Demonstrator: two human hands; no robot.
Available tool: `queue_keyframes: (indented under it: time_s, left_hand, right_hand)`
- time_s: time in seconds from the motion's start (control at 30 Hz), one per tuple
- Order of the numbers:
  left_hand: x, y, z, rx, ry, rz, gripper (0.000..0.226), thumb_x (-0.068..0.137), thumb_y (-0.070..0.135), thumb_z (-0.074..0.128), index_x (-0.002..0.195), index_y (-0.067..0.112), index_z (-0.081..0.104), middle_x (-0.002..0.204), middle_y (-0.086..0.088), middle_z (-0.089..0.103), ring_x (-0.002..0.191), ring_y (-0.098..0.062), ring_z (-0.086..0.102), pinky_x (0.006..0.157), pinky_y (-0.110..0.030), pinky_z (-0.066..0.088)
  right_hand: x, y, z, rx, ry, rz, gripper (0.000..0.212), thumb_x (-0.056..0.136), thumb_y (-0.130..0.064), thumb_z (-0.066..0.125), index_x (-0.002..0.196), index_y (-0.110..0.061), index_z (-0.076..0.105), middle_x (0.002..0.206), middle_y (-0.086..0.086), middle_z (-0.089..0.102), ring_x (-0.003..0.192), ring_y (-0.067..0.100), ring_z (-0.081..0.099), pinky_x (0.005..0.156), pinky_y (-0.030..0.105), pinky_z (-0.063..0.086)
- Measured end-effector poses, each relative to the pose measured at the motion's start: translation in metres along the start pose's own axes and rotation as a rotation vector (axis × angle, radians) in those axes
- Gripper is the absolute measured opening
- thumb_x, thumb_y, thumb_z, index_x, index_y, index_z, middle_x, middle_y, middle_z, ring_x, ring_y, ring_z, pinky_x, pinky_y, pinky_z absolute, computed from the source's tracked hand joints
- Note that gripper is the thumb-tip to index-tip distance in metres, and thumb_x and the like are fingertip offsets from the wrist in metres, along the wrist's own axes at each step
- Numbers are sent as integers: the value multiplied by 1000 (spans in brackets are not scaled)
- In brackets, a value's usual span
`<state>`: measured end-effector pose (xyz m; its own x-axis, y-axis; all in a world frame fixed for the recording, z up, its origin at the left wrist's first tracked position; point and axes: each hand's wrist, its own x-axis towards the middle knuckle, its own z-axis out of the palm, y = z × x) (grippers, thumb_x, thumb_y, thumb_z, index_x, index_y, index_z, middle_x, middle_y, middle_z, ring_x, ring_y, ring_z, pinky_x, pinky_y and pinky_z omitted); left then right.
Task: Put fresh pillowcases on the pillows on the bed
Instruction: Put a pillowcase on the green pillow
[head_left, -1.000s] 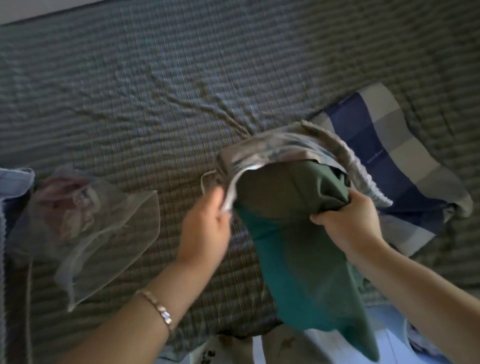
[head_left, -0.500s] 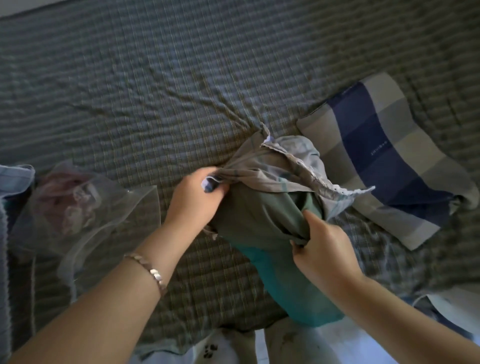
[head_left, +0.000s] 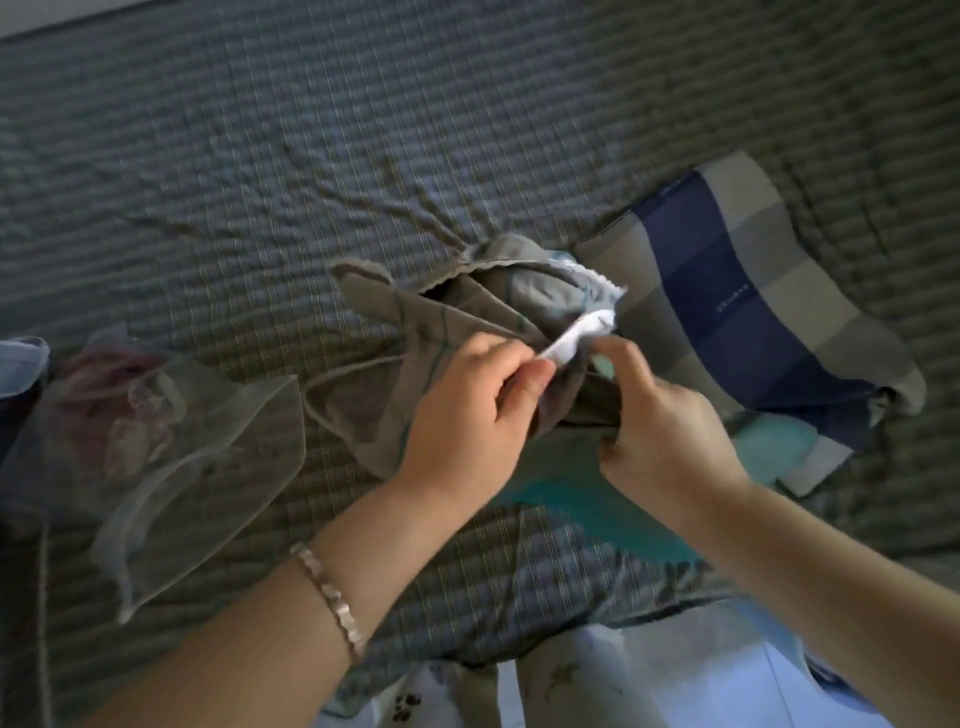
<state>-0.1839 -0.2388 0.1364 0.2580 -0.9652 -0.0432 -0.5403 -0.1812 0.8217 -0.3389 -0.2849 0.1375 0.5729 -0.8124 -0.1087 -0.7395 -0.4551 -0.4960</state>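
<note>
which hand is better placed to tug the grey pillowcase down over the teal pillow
Probably the right hand: it grips the bunched grey pillowcase just above the bare teal pillow. The left hand only pinches its white trim.

Clear plastic bag (head_left: 171, 441) at left

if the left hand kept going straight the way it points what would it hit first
The left hand pinches the white hem of the grey pillowcase, so that bunched fabric comes first; beyond it, probably the blue checked pillow, though depth is unclear.
</note>
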Motion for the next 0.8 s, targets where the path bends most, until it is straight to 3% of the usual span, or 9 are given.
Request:
queue_keyframes:
  time_s: [0.07,0.13,0.2,0.3,0.37,0.47,0.57,0.67,0.8]
  left_hand:
    - [-1,6,3,-30,-22,25,34,94,33,41,83,5,57,79,3,55,72,-9,51,65,-26,42]
    - [0,17,7,-104,-44,20,33,96,29,39,78,6,51,65,5,49,60,-8,47,57,-28,40]
    - [6,31,12,-187,-79,14,29,97,25,39,73,11,47,59,8,44,55,-7,43,56,-29,39]
    - [12,48,14,-314,-146,72,24,95,27,43,72,20,47,56,14,46,54,1,43,54,-16,35]
    - [7,50,12,-183,-213,210,16,90,32,53,79,21,53,63,17,51,59,4,48,55,-10,36]
    - [-12,17,10,167,-113,288,27,72,12,73,96,11,61,100,1,59,85,-13,58,64,-30,55]
    - [-32,-36,-4,467,14,59,48,60,-10,74,106,1,62,110,-17,58,91,-32,62,70,-32,54]
    - [-32,-71,-15,573,34,-220,33,71,-1,70,103,1,62,102,-15,62,92,-34,59,69,-39,52]
    - [-17,-80,-1,284,18,-390,20,83,-1,55,98,9,61,82,1,59,79,-24,59,58,-20,40]
  right_hand:
    - [2,2,-4,52,21,40,99,66,4,67,147,-24,16,70,9,66,53,30,59,48,36,51]
    - [8,6,-8,28,-11,39,118,69,3,66,138,-39,-21,68,4,64,51,21,57,47,36,51]
    - [12,11,-11,-3,-47,5,120,71,1,63,127,-46,-33,59,-4,57,48,13,53,42,29,44]
    - [21,21,-23,134,-37,73,98,72,-4,66,145,-40,11,65,-7,56,56,16,58,47,23,41]
    - [24,28,-26,245,-34,159,52,70,-9,72,115,-30,57,74,-12,59,66,11,59,55,13,40]
    - [21,29,-17,416,-19,374,27,65,-5,77,67,-21,55,61,-11,56,58,6,51,50,18,37]
    - [13,25,-7,649,7,567,30,61,1,80,64,-21,59,55,-10,60,53,4,55,49,20,45]
    - [8,25,-1,949,64,731,30,60,9,76,66,-19,67,57,-7,68,59,9,65,59,25,55]
    - [1,21,21,1137,118,1017,27,61,10,72,74,-13,69,66,8,70,68,28,67,65,41,57]
